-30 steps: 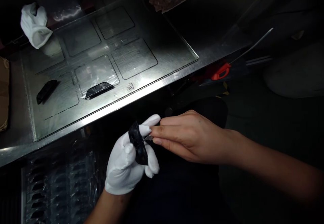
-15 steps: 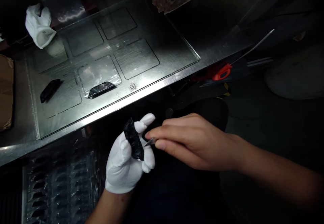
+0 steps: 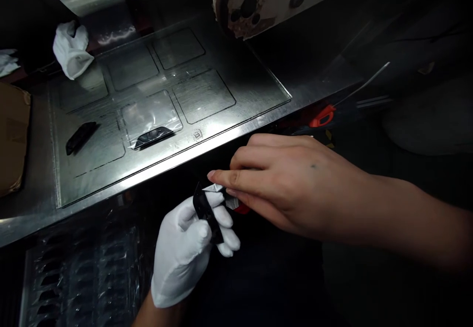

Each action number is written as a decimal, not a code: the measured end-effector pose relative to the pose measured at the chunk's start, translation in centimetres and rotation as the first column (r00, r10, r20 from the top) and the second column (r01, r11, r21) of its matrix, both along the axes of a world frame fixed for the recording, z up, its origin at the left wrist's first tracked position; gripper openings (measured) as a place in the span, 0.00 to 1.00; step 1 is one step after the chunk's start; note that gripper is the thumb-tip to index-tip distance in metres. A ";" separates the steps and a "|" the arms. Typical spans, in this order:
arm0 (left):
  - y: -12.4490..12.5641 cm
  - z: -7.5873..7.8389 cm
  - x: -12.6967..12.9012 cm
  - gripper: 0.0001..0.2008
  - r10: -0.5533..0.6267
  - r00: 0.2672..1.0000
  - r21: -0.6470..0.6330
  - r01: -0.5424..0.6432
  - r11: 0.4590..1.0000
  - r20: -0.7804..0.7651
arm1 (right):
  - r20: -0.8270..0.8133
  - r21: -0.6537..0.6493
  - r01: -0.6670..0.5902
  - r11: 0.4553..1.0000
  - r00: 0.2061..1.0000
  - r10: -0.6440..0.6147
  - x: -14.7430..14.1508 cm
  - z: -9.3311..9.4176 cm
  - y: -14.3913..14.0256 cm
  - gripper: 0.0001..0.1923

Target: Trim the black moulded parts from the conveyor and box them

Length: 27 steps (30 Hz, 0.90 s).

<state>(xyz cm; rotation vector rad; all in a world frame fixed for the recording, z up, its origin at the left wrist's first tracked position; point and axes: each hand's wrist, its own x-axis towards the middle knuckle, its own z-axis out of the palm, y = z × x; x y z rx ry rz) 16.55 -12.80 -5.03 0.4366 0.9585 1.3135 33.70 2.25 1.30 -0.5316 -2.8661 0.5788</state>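
Observation:
My left hand (image 3: 179, 258), in a white glove, grips a small black plastic part (image 3: 201, 208) between thumb and fingers, below the bench edge. My bare right hand (image 3: 291, 184) pinches a utility knife (image 3: 232, 202), its pale blade pointing left beside the part's upper end. Some red of the knife shows under my fingers, and the rest is hidden. On the bench, one similar black part (image 3: 154, 138) lies at a clear plastic bag (image 3: 148, 113). Another black part (image 3: 81, 138) rests farther left.
A clear sheet (image 3: 258, 101) with dark rounded outlines covers the metal bench. A white glove (image 3: 73, 53) and a cardboard box (image 3: 14, 140) are at left. Below stands a clear tray (image 3: 86, 273) with several black parts. A red-handled tool (image 3: 322, 115) is at the bench's front; worn machinery (image 3: 254, 12) overhangs behind.
The knife has moved from the part's lower side up to its upper end, and my right hand has rolled over. My left hand has turned the part, its thumb now across it.

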 end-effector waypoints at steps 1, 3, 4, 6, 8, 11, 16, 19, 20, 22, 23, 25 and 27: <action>0.0 0.0 0.0 0.17 -0.002 1.000 -0.014 0.002 1.000 -0.004 | 0.016 0.007 -0.003 1.000 1.000 0.003 -0.1 0.1 0.0 0.19; -0.2 0.1 -0.2 0.17 -0.004 1.000 -0.047 0.004 0.999 -0.017 | 0.050 0.021 -0.012 1.000 0.999 0.011 -0.4 0.1 0.0 0.19; -0.2 0.2 -0.2 0.16 -0.006 1.000 -0.069 0.004 0.998 -0.027 | 0.067 0.033 -0.015 0.999 0.998 0.013 -0.5 0.1 0.0 0.18; -0.3 0.3 -0.3 0.16 -0.011 0.999 -0.121 0.005 0.993 -0.047 | 0.096 0.068 -0.009 0.998 0.995 0.002 -0.6 0.1 -0.1 0.18; -0.4 0.4 -0.4 0.16 -0.023 0.998 -0.170 0.012 0.985 -0.064 | 0.113 0.109 0.008 0.994 0.993 -0.020 -0.7 0.0 -0.3 0.17; -0.2 0.5 -0.6 0.16 -0.046 0.995 -0.222 0.024 0.975 -0.091 | 0.135 0.141 0.018 0.990 0.990 -0.037 -0.7 -0.1 -0.4 0.16; 0.2 0.2 -0.9 0.15 -0.065 0.997 -0.186 0.055 0.981 -0.045 | 0.095 0.125 0.038 0.991 0.994 -0.050 -0.3 -0.3 -0.4 0.17; 0.2 -0.3 -1.0 0.17 -0.022 1.000 -0.124 0.020 0.992 -0.015 | 0.026 0.009 0.116 0.993 0.993 -0.116 -0.2 -0.3 -0.7 0.16; 0.2 -0.4 -1.0 0.18 -0.007 1.000 -0.112 0.005 0.994 -0.017 | 0.027 -0.042 0.127 0.991 0.992 -0.126 -0.2 -0.3 -0.8 0.16; 0.2 -0.5 -1.0 0.20 0.006 0.999 -0.105 -0.010 0.994 -0.032 | 0.061 -0.132 0.124 0.984 0.991 -0.117 -0.4 -0.3 -1.1 0.16; 0.1 -0.6 -1.1 0.20 0.014 0.999 -0.105 -0.019 0.994 -0.041 | 0.078 -0.159 0.118 0.980 0.991 -0.107 -0.5 -0.3 -1.2 0.16; 0.0 -0.5 -1.1 0.20 0.033 0.998 -0.111 -0.039 0.993 -0.062 | 0.097 -0.169 0.111 0.979 0.991 -0.096 -0.8 -0.5 -1.4 0.16; -0.1 -0.4 -1.1 0.20 0.050 0.995 -0.105 -0.058 0.993 -0.083 | 0.098 -0.151 0.102 0.983 0.991 -0.087 -1.0 -0.6 -1.5 0.16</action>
